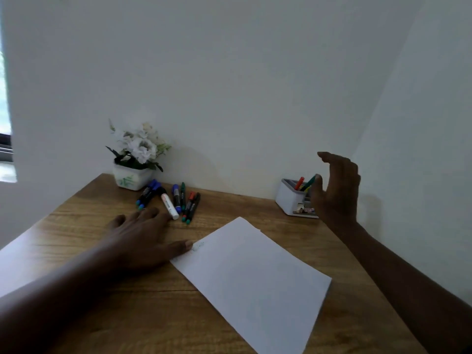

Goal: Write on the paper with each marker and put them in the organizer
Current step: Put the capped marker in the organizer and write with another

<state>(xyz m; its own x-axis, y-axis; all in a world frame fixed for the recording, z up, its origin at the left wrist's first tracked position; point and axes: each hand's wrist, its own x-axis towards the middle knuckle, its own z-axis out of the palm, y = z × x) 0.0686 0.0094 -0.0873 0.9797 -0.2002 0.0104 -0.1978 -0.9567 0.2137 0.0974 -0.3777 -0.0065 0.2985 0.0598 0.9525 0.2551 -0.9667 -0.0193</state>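
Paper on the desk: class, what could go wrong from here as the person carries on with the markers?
The paper is touched only at its left edge by the thumb of the left hand, so it may slide during writing. The open right hand hangs close beside the organizer and might knock it. The loose markers could roll if bumped.

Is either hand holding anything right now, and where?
Nothing is held: the left hand lies flat, thumb at the paper; right hand hovers open by the organizer.

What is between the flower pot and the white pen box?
In the head view, a bunch of markers lies beside the flower pot; from there to the white organizer the wooden table is bare.
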